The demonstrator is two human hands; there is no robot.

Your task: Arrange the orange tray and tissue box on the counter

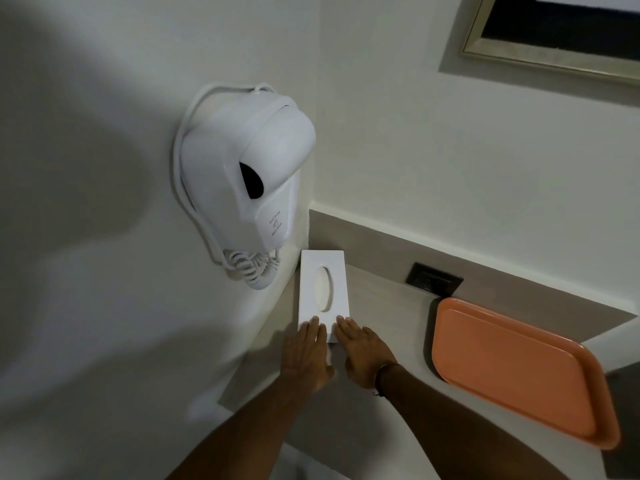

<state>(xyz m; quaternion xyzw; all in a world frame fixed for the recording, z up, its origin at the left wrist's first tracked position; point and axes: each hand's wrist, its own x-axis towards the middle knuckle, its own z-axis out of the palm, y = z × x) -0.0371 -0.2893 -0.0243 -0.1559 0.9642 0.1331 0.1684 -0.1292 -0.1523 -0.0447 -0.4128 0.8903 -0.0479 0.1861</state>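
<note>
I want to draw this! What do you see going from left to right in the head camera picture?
Hair dryer → tissue box → wall socket → orange tray.

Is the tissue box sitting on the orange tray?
No, the tissue box stands on the counter in the corner under the hair dryer, while the orange tray lies apart to its right.

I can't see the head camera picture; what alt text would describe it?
Two bare hands, left hand and right hand, lie flat with fingers extended on the near end of a white rectangular tissue box in the corner of a beige counter. An empty orange plastic tray sits apart to the right, and a white wall-mounted hair dryer hangs above the box.
</note>
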